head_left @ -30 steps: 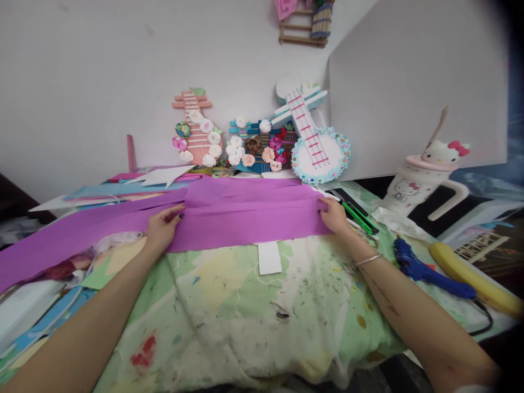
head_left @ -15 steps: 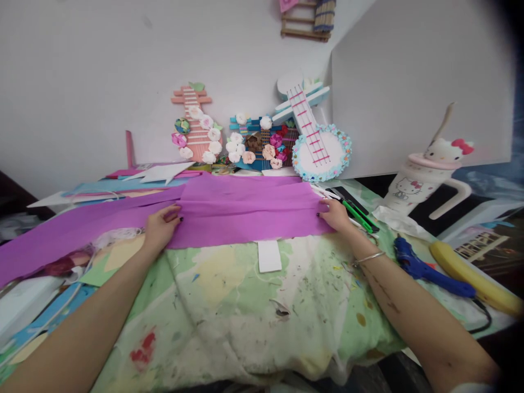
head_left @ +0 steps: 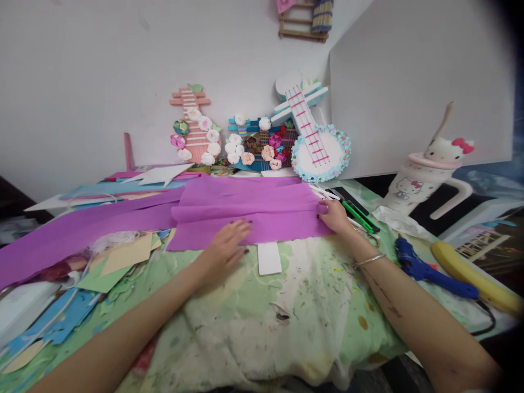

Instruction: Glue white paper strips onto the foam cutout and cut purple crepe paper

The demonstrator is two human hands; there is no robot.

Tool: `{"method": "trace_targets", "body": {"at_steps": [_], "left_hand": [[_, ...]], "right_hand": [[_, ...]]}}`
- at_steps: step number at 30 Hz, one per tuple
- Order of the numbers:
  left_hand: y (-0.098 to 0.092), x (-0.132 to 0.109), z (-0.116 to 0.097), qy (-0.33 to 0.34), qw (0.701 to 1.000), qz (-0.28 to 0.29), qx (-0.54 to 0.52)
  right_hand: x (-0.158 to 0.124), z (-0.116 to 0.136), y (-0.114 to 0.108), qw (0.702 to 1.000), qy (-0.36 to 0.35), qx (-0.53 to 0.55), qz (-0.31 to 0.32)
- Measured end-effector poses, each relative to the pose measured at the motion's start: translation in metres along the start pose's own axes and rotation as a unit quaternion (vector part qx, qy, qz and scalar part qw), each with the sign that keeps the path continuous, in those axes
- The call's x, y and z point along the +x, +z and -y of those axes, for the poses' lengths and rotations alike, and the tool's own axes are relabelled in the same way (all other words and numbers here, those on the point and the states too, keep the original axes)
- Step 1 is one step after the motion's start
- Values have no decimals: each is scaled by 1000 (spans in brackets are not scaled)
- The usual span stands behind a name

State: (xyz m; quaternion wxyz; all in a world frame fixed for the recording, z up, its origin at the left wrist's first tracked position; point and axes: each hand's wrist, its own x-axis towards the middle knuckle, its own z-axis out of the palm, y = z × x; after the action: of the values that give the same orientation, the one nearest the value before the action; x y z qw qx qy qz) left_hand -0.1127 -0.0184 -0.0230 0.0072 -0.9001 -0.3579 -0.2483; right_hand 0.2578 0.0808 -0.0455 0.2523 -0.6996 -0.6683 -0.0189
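Note:
A wide purple sheet (head_left: 262, 199) with crosswise folds lies on the green patterned cloth, and another purple strip (head_left: 90, 224) stretches off to the left. My left hand (head_left: 225, 248) is over the sheet's front edge with its fingers spread, holding nothing. At the sheet's right end, my right hand (head_left: 333, 215) pinches the edge between thumb and fingers. From under the front edge pokes a small white card (head_left: 269, 259), just right of my left hand.
Green cutter (head_left: 358, 215), blue glue gun (head_left: 434, 270), yellow banana-shaped object (head_left: 475, 275) and white cup (head_left: 421, 183) stand or lie at right. Flower-decorated instrument models (head_left: 196, 131) lean on the back wall. Paper scraps (head_left: 126, 254) cover the left side.
My left hand has let go of the sheet's left end and moved right to its front edge, fingers now spread. My right hand has stayed at the right end.

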Motion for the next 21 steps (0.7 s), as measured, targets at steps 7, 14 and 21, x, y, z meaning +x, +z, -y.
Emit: {"method": "trace_targets", "body": {"at_steps": [7,14,21], "left_hand": [[19,3,-21,-1,984,177,-12],[19,0,-19,3,983,186,-5],[18,-1,-21,17,986,168,-2]], "right_hand": [[-1,0,0,1000,4,3,-2],[-2,0,0,1000,11,9,3],[-2,0,-2,1000,10,5,5]]}}
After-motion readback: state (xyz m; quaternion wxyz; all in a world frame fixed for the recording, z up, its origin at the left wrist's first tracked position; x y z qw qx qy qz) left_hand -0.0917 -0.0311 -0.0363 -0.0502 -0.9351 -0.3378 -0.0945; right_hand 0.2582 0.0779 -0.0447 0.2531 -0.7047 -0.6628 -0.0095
